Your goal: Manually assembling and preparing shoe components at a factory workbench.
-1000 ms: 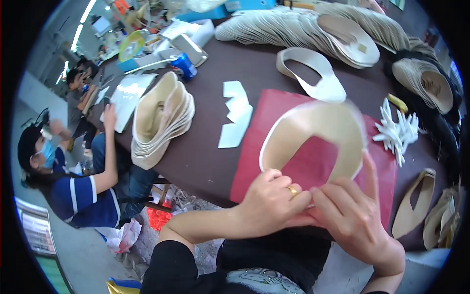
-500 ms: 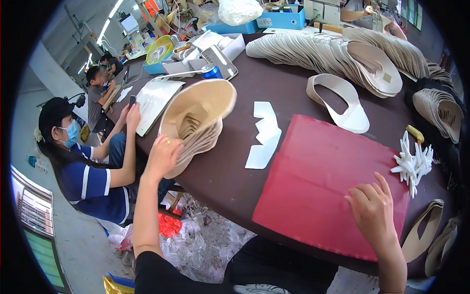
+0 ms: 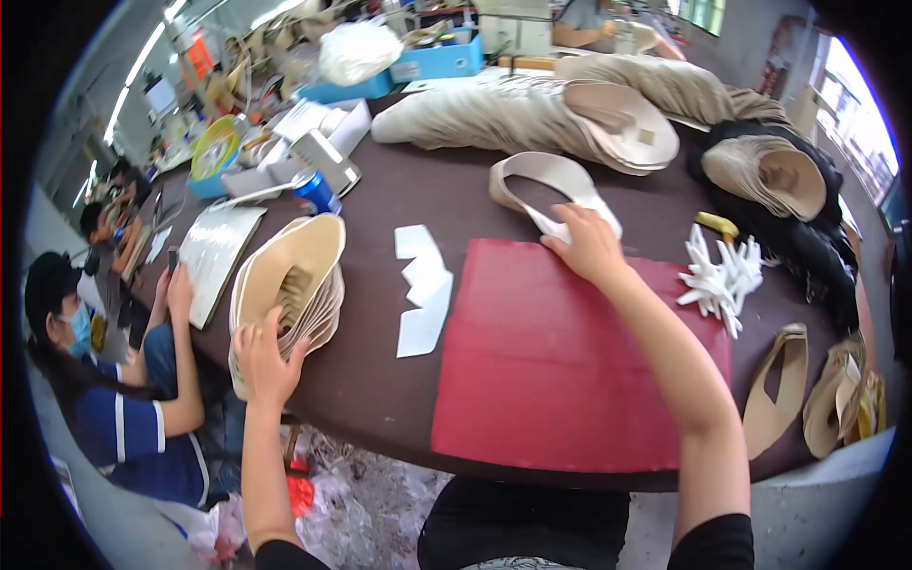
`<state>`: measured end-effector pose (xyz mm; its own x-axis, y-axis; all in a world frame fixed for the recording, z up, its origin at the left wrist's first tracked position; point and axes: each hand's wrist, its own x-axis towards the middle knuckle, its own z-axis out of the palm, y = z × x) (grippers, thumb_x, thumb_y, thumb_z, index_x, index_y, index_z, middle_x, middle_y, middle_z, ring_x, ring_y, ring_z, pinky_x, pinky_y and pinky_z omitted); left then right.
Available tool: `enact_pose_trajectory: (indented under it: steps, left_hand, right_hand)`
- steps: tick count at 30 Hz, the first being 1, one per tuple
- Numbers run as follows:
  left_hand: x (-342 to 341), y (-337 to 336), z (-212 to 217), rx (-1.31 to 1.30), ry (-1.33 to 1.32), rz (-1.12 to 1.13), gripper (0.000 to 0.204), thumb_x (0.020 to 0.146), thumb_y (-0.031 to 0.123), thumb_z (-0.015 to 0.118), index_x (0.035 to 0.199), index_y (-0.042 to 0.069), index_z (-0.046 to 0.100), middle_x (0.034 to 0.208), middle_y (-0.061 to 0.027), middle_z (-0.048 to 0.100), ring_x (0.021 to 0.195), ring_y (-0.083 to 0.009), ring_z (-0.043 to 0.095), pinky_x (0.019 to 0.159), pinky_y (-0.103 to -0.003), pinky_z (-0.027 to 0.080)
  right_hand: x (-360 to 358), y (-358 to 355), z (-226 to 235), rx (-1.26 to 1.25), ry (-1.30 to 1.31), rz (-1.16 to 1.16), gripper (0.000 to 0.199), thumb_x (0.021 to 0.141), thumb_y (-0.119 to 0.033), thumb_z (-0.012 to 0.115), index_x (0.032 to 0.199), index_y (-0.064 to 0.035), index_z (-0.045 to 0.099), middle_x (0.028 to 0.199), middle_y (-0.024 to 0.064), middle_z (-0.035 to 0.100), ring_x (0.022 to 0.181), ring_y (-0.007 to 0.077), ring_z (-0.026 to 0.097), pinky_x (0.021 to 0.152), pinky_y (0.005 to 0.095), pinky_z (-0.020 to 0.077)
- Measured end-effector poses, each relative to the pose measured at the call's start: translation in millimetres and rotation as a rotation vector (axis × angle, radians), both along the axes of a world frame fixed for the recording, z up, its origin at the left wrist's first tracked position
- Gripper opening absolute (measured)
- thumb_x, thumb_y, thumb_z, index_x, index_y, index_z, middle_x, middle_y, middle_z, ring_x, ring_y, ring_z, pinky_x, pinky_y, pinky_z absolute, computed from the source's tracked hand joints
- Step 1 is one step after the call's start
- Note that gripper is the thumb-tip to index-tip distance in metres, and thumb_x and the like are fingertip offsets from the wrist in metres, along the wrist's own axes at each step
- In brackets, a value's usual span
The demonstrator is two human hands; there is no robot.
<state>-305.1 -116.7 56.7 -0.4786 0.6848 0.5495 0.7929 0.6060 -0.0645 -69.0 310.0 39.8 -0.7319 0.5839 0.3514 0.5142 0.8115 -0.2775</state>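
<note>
My left hand (image 3: 269, 359) is at the near side of a nested stack of beige shoe uppers (image 3: 328, 245) at the table's left edge. Its fingers are spread against the stack, not closed around it. Farther right, my right hand (image 3: 587, 242) reaches across a red sheet (image 3: 570, 370) to a single beige looped shoe upper (image 3: 513, 190). Fingers and thumb bend over the upper's near end, which the hand partly hides. Between the hands lies a white zigzag-edged piece (image 3: 423, 294).
A long row of nested uppers (image 3: 494, 119) lies along the back. White finger-like pieces (image 3: 719, 277) sit right of the sheet, near loose uppers (image 3: 777, 389). A blue can (image 3: 315, 193) stands at the back left. A masked person (image 3: 133, 418) sits at the left.
My left hand has let the stack down onto the table and opened. My right hand has moved forward from above the red sheet to the single upper. The view has swung right.
</note>
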Motion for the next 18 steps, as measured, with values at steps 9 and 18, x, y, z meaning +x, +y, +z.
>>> enact_pose_trajectory:
  steps: [9,18]
  left_hand:
    - [115.6,102.3,1.1,0.235,0.014,-0.519,0.028,0.084,0.004,0.065,0.112,0.006,0.065,0.114,-0.0066,0.067,0.104,-0.0256,0.060,0.113,-0.051,0.034]
    - [260.6,186.0,20.3,0.003,-0.149,-1.035,0.034,0.084,0.014,0.068,0.118,0.009,0.067,0.128,-0.0089,0.062,0.116,-0.0273,0.058,0.110,-0.051,0.034]
  right_hand:
    - [-49.1,49.7,-6.8,0.111,0.117,-0.032,0.023,0.084,-0.022,0.063,0.097,-0.0034,0.061,0.081,0.0169,0.068,0.075,0.0380,0.066,0.072,0.0459,0.0521]
    - [25.0,-32.1,92.1,0.127,-0.025,0.212,0.011,0.076,-0.009,0.068,0.073,0.0019,0.067,0.068,0.0165,0.066,0.051,0.0282,0.062,0.048,0.0387,0.0504]
